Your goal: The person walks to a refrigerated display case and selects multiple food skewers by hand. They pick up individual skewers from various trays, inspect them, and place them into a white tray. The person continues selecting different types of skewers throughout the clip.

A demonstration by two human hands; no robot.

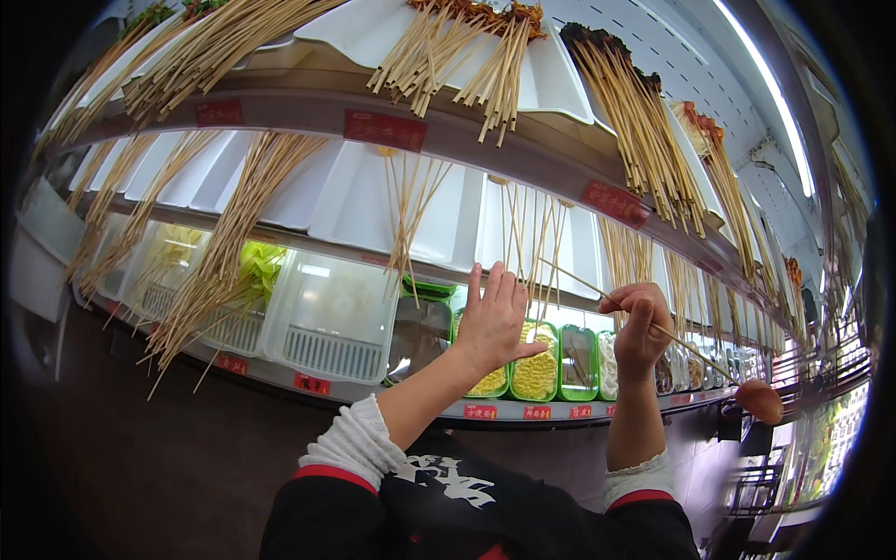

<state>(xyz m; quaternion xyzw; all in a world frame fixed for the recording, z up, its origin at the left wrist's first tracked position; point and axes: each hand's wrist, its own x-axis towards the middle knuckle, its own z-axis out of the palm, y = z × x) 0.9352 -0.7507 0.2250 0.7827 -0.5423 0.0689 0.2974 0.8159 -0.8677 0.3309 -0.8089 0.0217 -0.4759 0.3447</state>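
Note:
My right hand (pixel 638 329) grips a thin wooden skewer (pixel 689 348) slanting down to the right, with a round brownish-orange food piece (pixel 760 402) on its lower right end. My left hand (pixel 494 318) is raised with fingers apart and holds nothing; it is beside skewers (pixel 533 238) hanging out of a white tray (pixel 462 217) on the middle shelf. Whether it touches them I cannot tell. More skewers (pixel 409 224) hang just left of it. Behind and below my left hand, yellow noodles (pixel 535 364) sit in a green-rimmed container.
Bundles of skewers (pixel 483 63) with food jut from white trays on the top shelf. A dense bundle (pixel 217 245) hangs low at left, near leafy greens (pixel 260 269). A translucent basket bin (pixel 336 315) stands on the bottom shelf. Chairs (pixel 759 483) are at far right.

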